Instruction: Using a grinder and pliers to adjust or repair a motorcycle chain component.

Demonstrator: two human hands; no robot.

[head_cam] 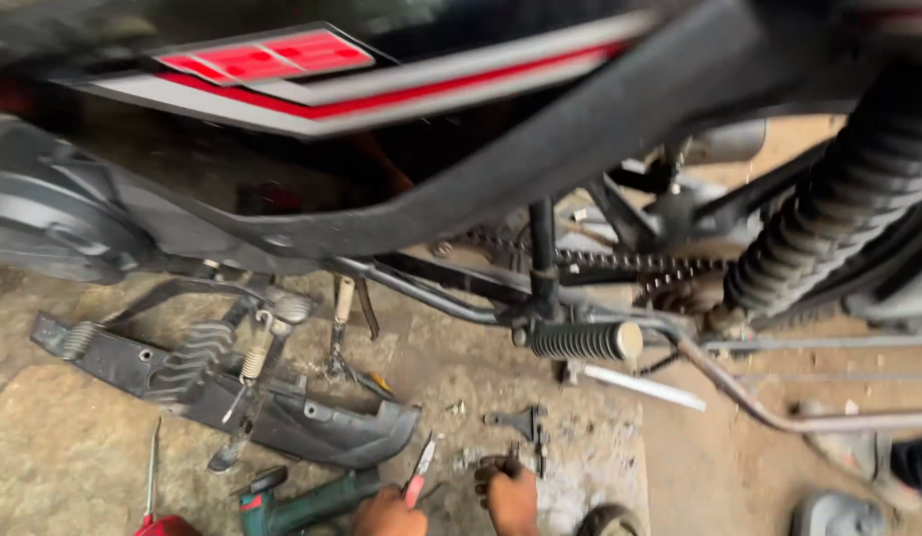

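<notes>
I see a rough, dusty concrete floor (73, 457). On it: a black plastic cover panel (312, 422), a green power drill (302, 504), a red-handled screwdriver (151, 486), a small black bracket (520, 425) and a white rod (644, 387). Loose bits lie near the bracket, too small to identify.

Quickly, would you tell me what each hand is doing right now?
Left hand: closed around a red-handled tool.
Right hand: fingers curled on a small dark metal part on the ground.
</notes>
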